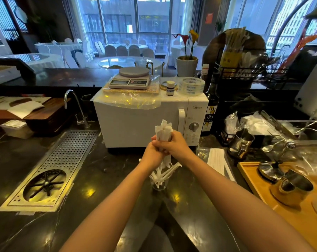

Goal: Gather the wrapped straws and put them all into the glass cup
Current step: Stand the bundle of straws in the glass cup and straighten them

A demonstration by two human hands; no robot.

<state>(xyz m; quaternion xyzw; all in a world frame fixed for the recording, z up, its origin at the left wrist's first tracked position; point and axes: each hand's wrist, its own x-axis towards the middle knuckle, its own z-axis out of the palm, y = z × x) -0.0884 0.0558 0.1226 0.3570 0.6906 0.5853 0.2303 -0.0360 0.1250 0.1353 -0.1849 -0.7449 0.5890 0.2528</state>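
A bundle of white wrapped straws (163, 130) stands upright in both my hands, its top ends fanning out above my fingers. My left hand (152, 153) and my right hand (174, 144) are clasped together around the middle of the bundle. The lower ends of the straws reach down toward a small glass cup (159, 185) on the dark counter, directly below my hands. Several more wrapped straws (169, 171) lean in the cup and stick out to the right. My hands hide the middle of the bundle.
A white microwave (135, 122) stands just behind my hands. A perforated metal drain tray (59, 160) lies to the left, beside a tap (72, 102). A flat pack of straws (217, 160) lies right of the cup, then a wooden tray (248, 175) with metal cups.
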